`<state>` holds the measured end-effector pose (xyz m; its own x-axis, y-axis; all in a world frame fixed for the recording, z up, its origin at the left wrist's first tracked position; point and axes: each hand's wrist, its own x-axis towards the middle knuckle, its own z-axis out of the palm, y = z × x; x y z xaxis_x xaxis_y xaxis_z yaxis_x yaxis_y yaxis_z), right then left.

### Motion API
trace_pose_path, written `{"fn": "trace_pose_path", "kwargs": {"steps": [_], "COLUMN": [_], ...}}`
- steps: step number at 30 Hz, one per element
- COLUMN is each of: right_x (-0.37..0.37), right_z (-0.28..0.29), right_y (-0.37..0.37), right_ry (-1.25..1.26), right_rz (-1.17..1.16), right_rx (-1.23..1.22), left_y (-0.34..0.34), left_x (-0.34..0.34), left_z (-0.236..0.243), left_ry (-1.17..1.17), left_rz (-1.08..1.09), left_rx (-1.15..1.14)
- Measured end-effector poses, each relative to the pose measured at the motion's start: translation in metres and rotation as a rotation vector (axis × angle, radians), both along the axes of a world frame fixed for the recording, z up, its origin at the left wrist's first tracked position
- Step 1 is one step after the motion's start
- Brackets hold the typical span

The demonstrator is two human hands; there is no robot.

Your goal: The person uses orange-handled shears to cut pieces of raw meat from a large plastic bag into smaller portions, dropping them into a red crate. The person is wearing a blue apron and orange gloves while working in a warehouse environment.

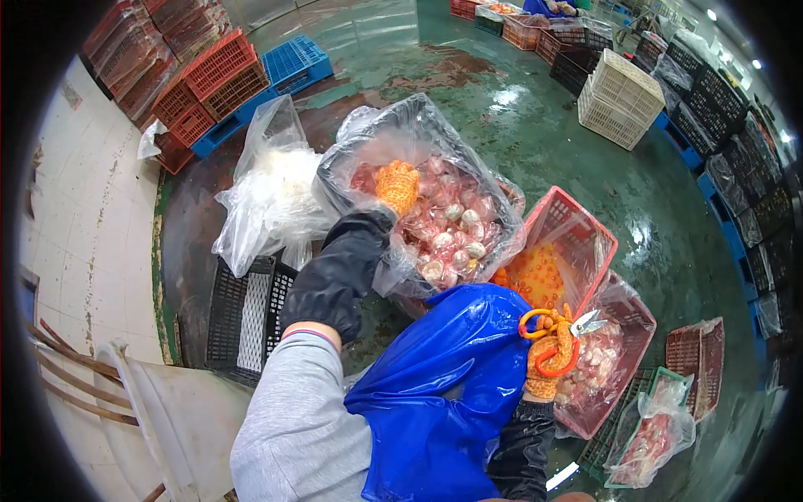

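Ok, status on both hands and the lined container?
Left hand in the lined container, at the reddish pieces. Right hand holding orange-handled scissors. Loose plastic around container rim; neither hand looks blocked.

Along the left edge of a wet green floor runs a white wall, with red crates stacked beside a blue crate in the floor's far left corner. Toward the far right corner, two white crates stand one on the other, and black crates line the right edge above blue pallets. Nearer, clear plastic bags lie at the far end of a black crate toward the left edge, and a brownish-red crate sits toward the right edge.
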<state>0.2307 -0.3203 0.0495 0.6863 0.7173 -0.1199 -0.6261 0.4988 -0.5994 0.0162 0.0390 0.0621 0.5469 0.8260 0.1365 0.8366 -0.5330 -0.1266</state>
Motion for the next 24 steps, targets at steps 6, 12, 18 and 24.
{"fn": "trace_pose_path", "kwargs": {"steps": [6, 12, 18, 24], "right_x": [0.007, -0.042, -0.042, -0.041], "right_z": [-0.007, 0.068, 0.062, 0.096], "right_y": [0.004, 0.022, 0.019, -0.003], "right_ry": [-0.059, -0.996, -1.931, -0.573], "right_rz": [0.151, -0.122, -0.113, 0.298], "right_rx": [-0.068, -0.451, -0.815, -0.548], "left_y": [-0.059, -0.13, -0.174, -0.165], "left_x": [-0.006, 0.027, 0.043, 0.036], "left_z": [-0.002, 0.002, 0.025, 0.027], "left_ry": [-1.741, -1.846, -1.271, -1.005], "left_rz": [-0.121, -0.073, -0.339, -0.936], "left_rx": [-1.372, -1.558, -0.98, -1.086]}}
